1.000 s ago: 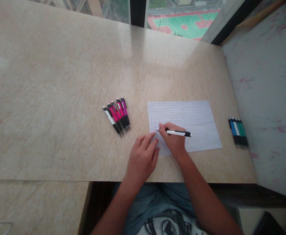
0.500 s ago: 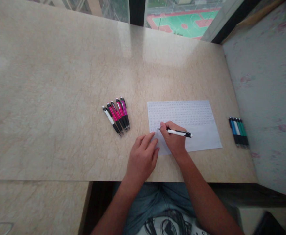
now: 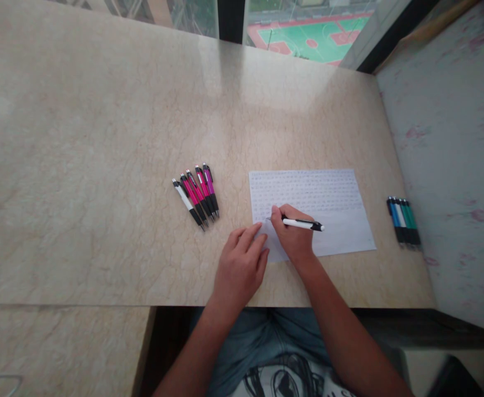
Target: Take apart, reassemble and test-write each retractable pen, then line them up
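Note:
A white sheet of paper (image 3: 341, 231) lies on the stone-look tabletop, its upper half covered in rows of small handwriting. My right hand (image 3: 294, 234) rests on the sheet, fingers closed around a white pen (image 3: 299, 223) with black trim. The pen's tip is at the left end of the lowest written row; its clicker end points right. My left hand (image 3: 243, 262) lies flat with fingers stretched out, its fingertips on the sheet's lower left edge. Nothing shows in that hand.
Several pens (image 3: 195, 197) in white, pink and purple lie fanned out left of the paper. Several blue, white and green pens (image 3: 404, 222) lie side by side near the flowered wall (image 3: 457, 182). A window (image 3: 308, 33) borders the tabletop (image 3: 101, 165) at the back.
Hands, pen and paper hold almost the same place. Only a very slight shift of the whole view is visible.

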`<state>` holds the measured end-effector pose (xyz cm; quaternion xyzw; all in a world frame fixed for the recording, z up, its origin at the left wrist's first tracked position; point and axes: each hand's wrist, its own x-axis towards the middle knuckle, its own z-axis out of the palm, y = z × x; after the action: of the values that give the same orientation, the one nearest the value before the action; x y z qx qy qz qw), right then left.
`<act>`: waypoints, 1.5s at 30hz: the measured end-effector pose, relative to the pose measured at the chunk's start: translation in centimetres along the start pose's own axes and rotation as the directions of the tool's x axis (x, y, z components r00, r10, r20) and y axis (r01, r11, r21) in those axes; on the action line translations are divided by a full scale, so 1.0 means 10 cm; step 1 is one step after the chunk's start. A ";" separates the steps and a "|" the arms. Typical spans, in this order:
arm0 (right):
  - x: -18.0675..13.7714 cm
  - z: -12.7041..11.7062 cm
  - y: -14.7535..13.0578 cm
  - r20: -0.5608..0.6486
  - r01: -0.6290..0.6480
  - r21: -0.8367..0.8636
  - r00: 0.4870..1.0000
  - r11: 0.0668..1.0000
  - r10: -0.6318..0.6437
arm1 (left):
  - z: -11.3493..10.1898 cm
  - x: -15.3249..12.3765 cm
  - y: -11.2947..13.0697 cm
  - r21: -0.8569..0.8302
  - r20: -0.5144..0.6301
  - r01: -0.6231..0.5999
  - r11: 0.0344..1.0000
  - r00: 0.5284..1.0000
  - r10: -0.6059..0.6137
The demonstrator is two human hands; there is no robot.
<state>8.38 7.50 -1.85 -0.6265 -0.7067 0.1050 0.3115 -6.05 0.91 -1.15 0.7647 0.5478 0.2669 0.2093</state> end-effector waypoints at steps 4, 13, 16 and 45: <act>0.00 -0.01 0.01 0.017 -0.038 0.033 0.999 0.999 0.038 | 0.00 0.00 0.00 -0.010 -0.001 0.006 1.000 1.000 -0.006; -0.01 -0.06 0.10 0.015 -0.313 0.607 0.924 0.731 0.383 | 0.02 -0.01 -0.01 0.006 -0.002 0.000 1.000 1.000 0.000; -0.01 -0.08 0.14 0.078 -0.336 0.751 0.900 0.569 0.428 | 0.01 0.00 -0.01 0.020 -0.007 -0.003 1.000 1.000 0.003; -0.31 -0.68 0.24 0.284 -0.478 0.824 0.814 0.305 0.507 | 0.02 0.02 0.28 -0.225 -0.228 -0.025 0.974 0.973 -0.028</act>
<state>14.29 3.36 1.26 -0.5658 -0.3222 0.5274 0.5459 -3.85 0.19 0.46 0.6993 0.5349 0.4143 0.2306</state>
